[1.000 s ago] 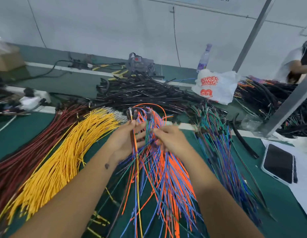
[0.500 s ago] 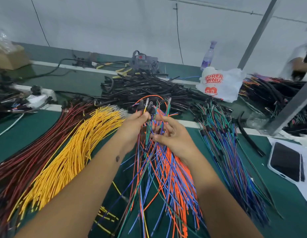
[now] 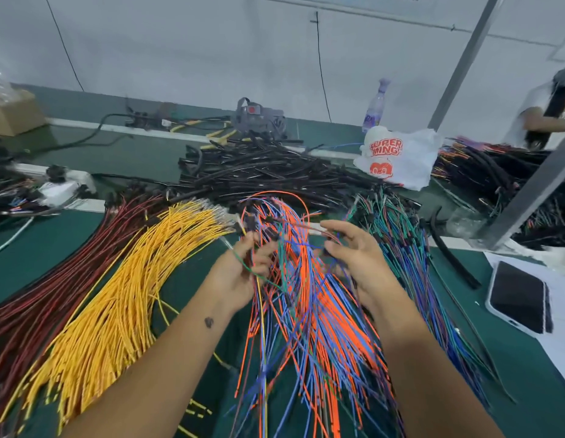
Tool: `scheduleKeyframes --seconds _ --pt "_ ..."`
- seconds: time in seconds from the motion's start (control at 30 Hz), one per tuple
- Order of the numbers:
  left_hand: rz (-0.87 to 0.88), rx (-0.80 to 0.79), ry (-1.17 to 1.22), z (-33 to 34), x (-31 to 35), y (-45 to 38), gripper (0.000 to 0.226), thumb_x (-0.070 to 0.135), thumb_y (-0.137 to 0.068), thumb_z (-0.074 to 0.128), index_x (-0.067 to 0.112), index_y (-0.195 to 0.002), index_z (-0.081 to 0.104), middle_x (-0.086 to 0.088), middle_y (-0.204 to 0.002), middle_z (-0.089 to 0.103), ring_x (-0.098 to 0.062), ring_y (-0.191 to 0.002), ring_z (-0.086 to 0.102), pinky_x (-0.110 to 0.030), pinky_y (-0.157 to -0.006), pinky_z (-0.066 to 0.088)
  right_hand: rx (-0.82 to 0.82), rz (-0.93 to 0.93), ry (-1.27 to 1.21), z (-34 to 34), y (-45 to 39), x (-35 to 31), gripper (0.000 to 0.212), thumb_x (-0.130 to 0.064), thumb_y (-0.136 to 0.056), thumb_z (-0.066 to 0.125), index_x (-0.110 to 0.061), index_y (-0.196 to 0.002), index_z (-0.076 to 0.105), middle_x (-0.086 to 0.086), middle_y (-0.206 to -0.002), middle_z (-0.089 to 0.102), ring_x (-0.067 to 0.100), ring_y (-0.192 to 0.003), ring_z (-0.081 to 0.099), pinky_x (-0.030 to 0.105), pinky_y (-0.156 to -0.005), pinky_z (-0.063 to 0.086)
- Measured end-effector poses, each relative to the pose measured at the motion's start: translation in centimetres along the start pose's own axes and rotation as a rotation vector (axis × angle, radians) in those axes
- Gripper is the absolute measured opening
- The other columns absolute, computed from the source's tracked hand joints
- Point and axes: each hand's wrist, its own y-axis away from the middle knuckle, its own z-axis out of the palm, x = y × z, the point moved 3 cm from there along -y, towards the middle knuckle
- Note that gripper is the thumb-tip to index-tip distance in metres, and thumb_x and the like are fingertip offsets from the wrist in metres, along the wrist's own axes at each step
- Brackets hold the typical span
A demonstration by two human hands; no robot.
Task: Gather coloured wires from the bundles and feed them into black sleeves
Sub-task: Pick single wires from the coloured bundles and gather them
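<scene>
A loose bundle of orange and blue wires [image 3: 319,311] lies on the green table between my arms. My left hand [image 3: 240,273] grips a small gathered set of wires near their black connector ends; a green wire crosses its fingers. My right hand [image 3: 354,257] is to the right of the orange bundle, thumb and fingers pinching thin wires at its top. A yellow wire bundle [image 3: 123,295] and a dark red bundle [image 3: 53,279] lie to the left. A green, blue and purple bundle [image 3: 401,248] lies to the right. The pile of black sleeves [image 3: 259,175] sits behind.
A phone [image 3: 518,295] lies on white paper at the right edge. A white plastic bag [image 3: 398,159] and a bottle [image 3: 374,105] stand behind. A metal post [image 3: 527,197] slants up at the right. Another person [image 3: 546,115] works at the far right, beside more wire piles.
My hands have dropped lower and moved apart. The right hand shifted right and now pinches wires at the bundle's top. The left hand still holds its gathered wires.
</scene>
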Motion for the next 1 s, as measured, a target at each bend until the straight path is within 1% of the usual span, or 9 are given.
scheduleKeyframes --seconds 0.2,0.3,0.37,0.47,0.6,0.7,0.83,0.9,1.0 --pt "0.007 -0.092 0.062 1.0 1.4 -1.0 0.026 0.025 -0.1 0.038 0.017 -0.078 0.047 -0.012 -0.104 0.057 0.001 -0.029 0.033 -0.007 -0.032 0.026 0.049 -0.066 -0.079 -0.8 0.4 0.6 0.035 0.002 -0.082 0.053 -0.022 -0.085 0.078 -0.001 -0.091 0.073 0.015 -0.076 0.067 0.024 -0.056 0.049" --pt "-0.041 -0.144 -0.065 1.0 1.9 -0.7 0.018 0.024 -0.09 0.047 0.016 -0.075 0.055 -0.007 -0.087 0.064 0.0 -0.029 0.031 -0.007 -0.033 0.021 0.114 -0.038 -0.294 -1.3 0.1 0.7 0.022 -0.01 -0.09 0.056 -0.015 -0.087 0.078 0.005 -0.088 0.072 0.016 -0.083 0.069 0.026 -0.067 0.054" --pt "-0.062 -0.145 -0.172 0.8 1.9 -0.7 0.015 0.025 -0.091 0.046 0.018 -0.077 0.05 -0.004 -0.072 0.064 0.001 -0.03 0.029 -0.008 -0.033 0.02 0.188 -0.041 -0.229 -1.5 -0.1 0.6 0.022 -0.004 -0.093 0.055 -0.013 -0.091 0.075 0.005 -0.086 0.072 0.013 -0.079 0.069 0.026 -0.069 0.055" --pt "-0.007 -0.098 -0.155 0.3 1.9 -1.0 0.023 0.026 -0.1 0.038 0.018 -0.081 0.047 -0.005 -0.079 0.058 0.002 -0.03 0.029 -0.009 -0.031 0.023 0.227 -0.058 -0.148 -1.1 -0.3 0.1 0.027 0.008 -0.092 0.051 -0.011 -0.091 0.069 -0.001 -0.073 0.071 0.008 -0.065 0.067 0.019 -0.063 0.054" --pt "0.063 -0.113 -0.008 0.9 1.6 -1.2 0.021 0.027 -0.097 0.039 0.018 -0.081 0.049 -0.002 -0.071 0.06 0.0 -0.033 0.032 -0.008 -0.032 0.024 0.104 -0.09 -0.013 -0.3 -0.2 -0.8 0.028 0.01 -0.091 0.05 -0.012 -0.087 0.067 -0.007 -0.065 0.07 0.002 -0.06 0.064 0.014 -0.055 0.047" --pt "0.106 -0.11 -0.101 2.2 0.7 -1.2 0.044 0.031 -0.1 0.033 0.014 -0.082 0.069 0.005 -0.064 0.06 -0.003 -0.044 0.046 -0.012 -0.039 0.036 -0.01 -0.134 0.138 0.6 0.0 -1.3 0.031 0.013 -0.088 0.052 -0.012 -0.084 0.069 -0.009 -0.064 0.069 -0.002 -0.06 0.059 0.01 -0.056 0.042" --pt "0.157 -0.087 -0.131 4.1 -0.7 -0.3 0.04 0.023 -0.095 0.046 0.013 -0.066 0.072 0.001 -0.061 0.069 -0.011 -0.052 0.066 -0.025 -0.052 0.057 -0.028 -0.155 0.111 2.0 0.0 -1.5 0.032 0.016 -0.086 0.053 -0.01 -0.085 0.07 0.004 -0.075 0.068 0.008 -0.066 0.057 0.016 -0.063 0.046" --pt "0.155 -0.041 -0.02 4.7 -0.9 -0.4 0.037 0.018 -0.098 0.044 0.012 -0.069 0.066 -0.001 -0.058 0.066 -0.012 -0.048 0.064 -0.025 -0.051 0.056 -0.006 -0.121 -0.027 2.4 0.0 -1.3 0.028 0.017 -0.086 0.051 -0.006 -0.087 0.068 0.011 -0.077 0.068 0.017 -0.067 0.061 0.022 -0.066 0.051" --pt "0.142 0.003 0.053 5.3 -0.9 -0.5 0.021 0.015 -0.098 0.042 0.012 -0.081 0.053 0.0 -0.048 0.053 -0.009 -0.041 0.047 -0.016 -0.039 0.043 0.005 -0.062 -0.22 2.6 0.2 -0.9 0.023 0.014 -0.089 0.049 -0.002 -0.094 0.065 0.031 -0.091 0.065 0.04 -0.086 0.06 0.05 -0.086 0.052"
